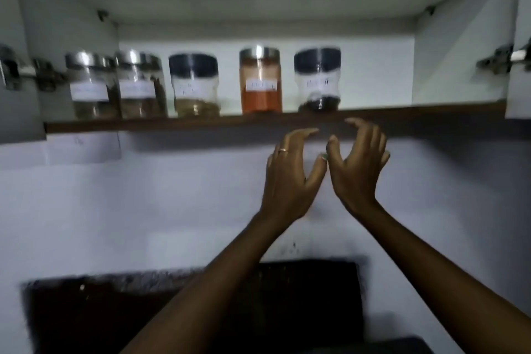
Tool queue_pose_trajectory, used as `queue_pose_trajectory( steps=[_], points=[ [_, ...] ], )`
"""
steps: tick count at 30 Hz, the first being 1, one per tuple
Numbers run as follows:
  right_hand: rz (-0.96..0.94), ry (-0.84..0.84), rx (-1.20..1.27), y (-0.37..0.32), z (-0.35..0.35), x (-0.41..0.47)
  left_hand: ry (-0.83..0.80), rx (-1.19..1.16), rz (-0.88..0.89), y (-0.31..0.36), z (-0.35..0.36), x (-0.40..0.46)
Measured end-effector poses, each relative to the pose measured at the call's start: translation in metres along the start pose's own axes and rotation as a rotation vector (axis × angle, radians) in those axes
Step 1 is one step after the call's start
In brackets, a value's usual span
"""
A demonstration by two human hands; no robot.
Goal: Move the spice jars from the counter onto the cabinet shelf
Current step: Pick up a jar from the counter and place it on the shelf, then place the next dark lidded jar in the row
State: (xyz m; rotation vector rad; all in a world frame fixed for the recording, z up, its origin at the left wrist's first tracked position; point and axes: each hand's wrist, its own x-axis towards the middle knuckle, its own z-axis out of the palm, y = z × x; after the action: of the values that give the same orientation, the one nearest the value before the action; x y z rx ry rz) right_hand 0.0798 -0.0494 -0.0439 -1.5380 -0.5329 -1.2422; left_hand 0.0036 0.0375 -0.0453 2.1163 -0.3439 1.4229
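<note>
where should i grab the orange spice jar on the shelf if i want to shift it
Grip the orange spice jar around its straight middle wall, below the steel lid, coming from the open front of the shelf. It stands upright with gaps on both sides for fingers.

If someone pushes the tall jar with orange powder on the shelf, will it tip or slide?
The orange-powder jar is tall and narrow, so a high push might tip it. It looks nearly full, so probably heavy. It stands near the shelf front edge, so it could fall off.
</note>
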Motion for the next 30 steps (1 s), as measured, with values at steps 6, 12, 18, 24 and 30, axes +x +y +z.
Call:
queue_pose_trajectory(
  steps=[6, 12, 18, 24, 30],
  points=[
    [0.069, -0.116, 0.027, -0.001, -0.013, -0.079, -0.109, 0.085, -0.152, -0.02, -0.016, -0.094],
    [0.126, -0.347, -0.003, 0.01, -0.016, -0.181, -0.19, 0.097, -0.325, -0.059, -0.022, -0.182],
    [0.199, -0.632, -0.19, 0.053, -0.026, -0.273, -0.428, 0.106, -0.574, -0.1, -0.006, -0.268],
    [0.44, -0.918, -0.405, 0.113, -0.05, -0.331, -0.641, 0.003, -0.837, -0.128, 0.04, -0.33],
    [0.893, -1.088, -0.528, 0.158, -0.064, -0.37, -0.75, -0.143, -1.016, -0.142, 0.084, -0.369]
  ],
)
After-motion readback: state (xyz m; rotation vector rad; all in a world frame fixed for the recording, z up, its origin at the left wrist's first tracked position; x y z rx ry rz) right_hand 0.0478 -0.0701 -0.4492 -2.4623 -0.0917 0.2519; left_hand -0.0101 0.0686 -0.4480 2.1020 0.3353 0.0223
